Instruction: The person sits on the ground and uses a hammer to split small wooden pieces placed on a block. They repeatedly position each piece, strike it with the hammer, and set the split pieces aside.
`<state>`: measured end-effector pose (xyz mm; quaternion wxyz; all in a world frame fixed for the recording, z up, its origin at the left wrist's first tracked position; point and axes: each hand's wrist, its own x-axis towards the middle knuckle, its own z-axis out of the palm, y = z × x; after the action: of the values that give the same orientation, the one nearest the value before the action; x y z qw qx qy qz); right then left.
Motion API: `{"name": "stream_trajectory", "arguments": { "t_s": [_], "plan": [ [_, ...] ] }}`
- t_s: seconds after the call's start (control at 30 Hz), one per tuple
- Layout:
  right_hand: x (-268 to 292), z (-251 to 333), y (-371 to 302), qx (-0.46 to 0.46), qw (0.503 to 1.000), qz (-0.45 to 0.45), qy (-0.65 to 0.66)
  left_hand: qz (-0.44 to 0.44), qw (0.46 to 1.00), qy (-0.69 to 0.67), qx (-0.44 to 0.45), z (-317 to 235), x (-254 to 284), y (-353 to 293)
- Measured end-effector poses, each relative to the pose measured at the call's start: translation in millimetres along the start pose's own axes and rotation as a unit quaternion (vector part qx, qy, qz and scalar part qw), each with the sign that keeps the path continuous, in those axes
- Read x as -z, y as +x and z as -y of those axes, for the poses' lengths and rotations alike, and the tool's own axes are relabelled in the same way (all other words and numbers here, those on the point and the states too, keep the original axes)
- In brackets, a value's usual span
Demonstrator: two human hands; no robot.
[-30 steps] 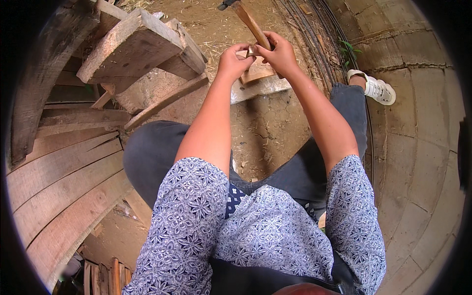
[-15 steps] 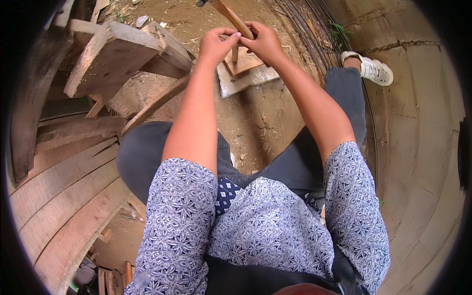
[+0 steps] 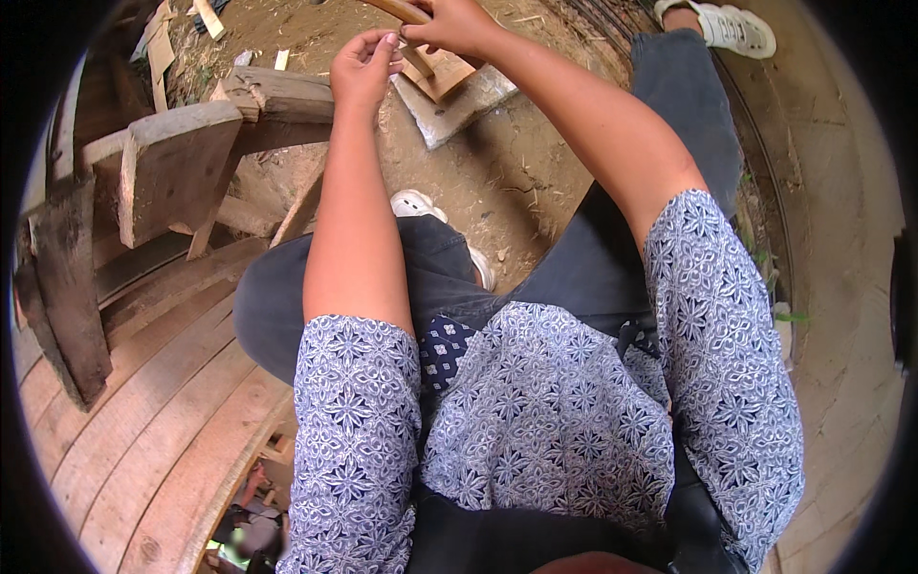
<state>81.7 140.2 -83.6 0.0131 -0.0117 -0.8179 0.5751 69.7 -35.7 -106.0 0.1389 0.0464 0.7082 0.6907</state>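
Note:
My right hand is wrapped round the wooden handle of a hammer. The hammer's head lies outside the picture at the top. Close beside it, my left hand is closed, thumb and fingers pinched together near the right hand's fingertips. Whatever the pinch holds is too small or hidden to make out. Just below the hands, a wooden peg stands up from a square wooden block. That block rests on a pale stone slab on the dirt ground.
A rough timber frame stands to my left, above curved wooden planks. At the right runs a concrete surface, with thin dark rods along its edge. My shoes and bent legs surround the work spot.
The view has shifted, so hands, block and slab appear farther up and left. The hammer's head has left the picture. My hands have drawn slightly apart; the right still grips the handle.

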Motion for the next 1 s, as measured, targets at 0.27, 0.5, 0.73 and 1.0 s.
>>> {"name": "stream_trajectory", "arguments": {
  "t_s": [0.27, 0.5, 0.73, 1.0],
  "plan": [
    [1, -6, 2, 0.020, 0.999, -0.005, -0.031, 0.011, 1.000, 0.001, -0.020, -3, 0, -4],
    [1, -4, 0, 0.006, 1.000, -0.019, -0.007, 0.026, 0.998, 0.048, -0.021, -6, 0, -8],
    [3, -1, -1, 0.015, 0.999, -0.015, -0.024, 0.026, 0.995, 0.099, -0.010, -5, 1, -10],
    [5, 1, -5, 0.008, 0.999, -0.016, -0.027, 0.028, 0.997, 0.071, -0.013, -1, 1, -9]
  ]
}}
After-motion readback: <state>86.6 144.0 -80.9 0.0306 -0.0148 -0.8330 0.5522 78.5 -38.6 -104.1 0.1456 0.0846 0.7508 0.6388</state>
